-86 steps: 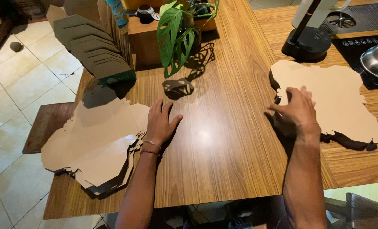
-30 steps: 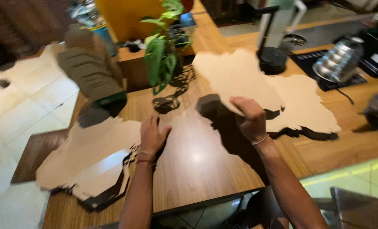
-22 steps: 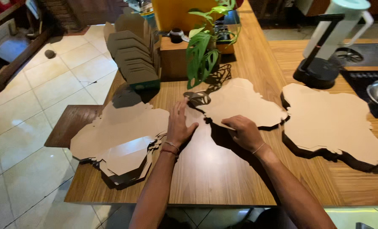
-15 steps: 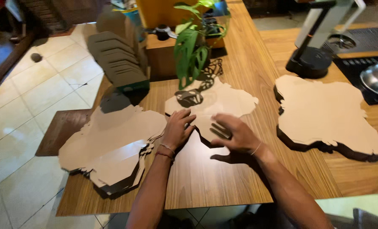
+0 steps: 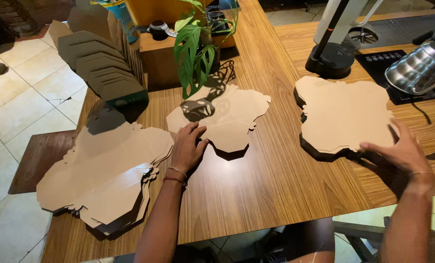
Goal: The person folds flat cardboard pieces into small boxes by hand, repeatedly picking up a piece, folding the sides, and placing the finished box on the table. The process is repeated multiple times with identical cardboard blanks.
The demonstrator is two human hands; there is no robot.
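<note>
My left hand [image 5: 188, 148], fingers spread, pins the single die-cut cardboard blank [image 5: 222, 114] mid-counter [image 5: 271, 190]; my right hand [image 5: 400, 151], open-fingered, should lift only the right stack's [image 5: 344, 114] top sheet.

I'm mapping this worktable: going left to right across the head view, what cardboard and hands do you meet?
Fanned pile of flat cardboard cutouts → left hand → single cutout → neat stack of cutouts → right hand.

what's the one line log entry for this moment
left hand: flat on single cardboard sheet | right hand: at edge of right stack
</note>
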